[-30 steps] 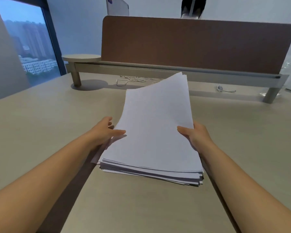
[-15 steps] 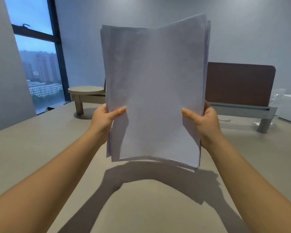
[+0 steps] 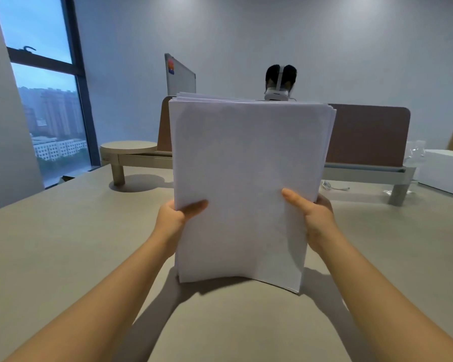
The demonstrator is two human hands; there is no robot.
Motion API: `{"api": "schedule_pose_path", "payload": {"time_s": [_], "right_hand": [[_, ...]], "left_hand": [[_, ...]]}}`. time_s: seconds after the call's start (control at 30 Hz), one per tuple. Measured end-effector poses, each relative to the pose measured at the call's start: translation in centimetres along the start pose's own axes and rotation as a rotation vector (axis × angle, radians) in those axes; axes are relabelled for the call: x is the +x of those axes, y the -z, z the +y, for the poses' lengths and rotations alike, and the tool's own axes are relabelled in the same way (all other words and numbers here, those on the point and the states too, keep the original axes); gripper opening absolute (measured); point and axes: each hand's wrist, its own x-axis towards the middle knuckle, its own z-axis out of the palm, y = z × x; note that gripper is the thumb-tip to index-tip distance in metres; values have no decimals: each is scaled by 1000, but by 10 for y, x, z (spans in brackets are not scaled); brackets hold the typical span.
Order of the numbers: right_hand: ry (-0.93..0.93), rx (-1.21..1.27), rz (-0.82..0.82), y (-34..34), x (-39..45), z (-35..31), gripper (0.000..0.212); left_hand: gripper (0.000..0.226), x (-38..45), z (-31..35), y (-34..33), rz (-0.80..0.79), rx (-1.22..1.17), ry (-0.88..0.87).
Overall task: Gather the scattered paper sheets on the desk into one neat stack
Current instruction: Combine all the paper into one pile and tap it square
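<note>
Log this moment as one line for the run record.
phase: squaring sheets | paper stack: upright, bottom edge at desk | left hand: grip on left edge | right hand: grip on right edge

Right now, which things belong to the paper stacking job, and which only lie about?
Job: paper stack, upright on the desk; left hand and right hand gripping its sides.

Lying about: round stand, divider, cable, white box, whiteboard.

The upright paper stack (image 3: pixel 249 184) is hiding both hands' fingers behind it and the divider's (image 3: pixel 369 134) middle at twelve o'clock; both forearms are running off the bottom edge.
</note>
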Motion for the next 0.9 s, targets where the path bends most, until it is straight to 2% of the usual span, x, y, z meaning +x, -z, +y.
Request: {"api": "schedule_pose_path", "payload": {"time_s": [0.1,0.27,0.33,0.47,0.53,0.6,0.67,0.77,0.9], "right_hand": [[38,-30,62,-2,-1,-10,16],[-9,-46,-20,14,-2,-24,12],[-14,-42,-45,19,-5,-26,10],[9,-35,-2,14,-9,-23,10],[54,-36,62,9,-10,-24,11],[102,-48,90,7,-8,-29,23],[118,-53,67,7,-3,-37,28],[59,-71,-48,15,-1,-39,24],[23,-53,-114,19,-4,-24,21]], "left_hand": [[9,-4,3,-8,3,-35,-3],[7,1,18,-3,-66,4,-6],[14,5,24,-3,-127,25,-7],[56,0,27,-16,-147,-37,-19],[55,-1,28,-21,-93,-26,-40],[44,-1,34,-24,-68,-12,-42],[41,2,42,-23,-99,-3,-65],[33,5,49,-16,-128,104,-105],[57,2,39,-8,-186,100,-55]]}}
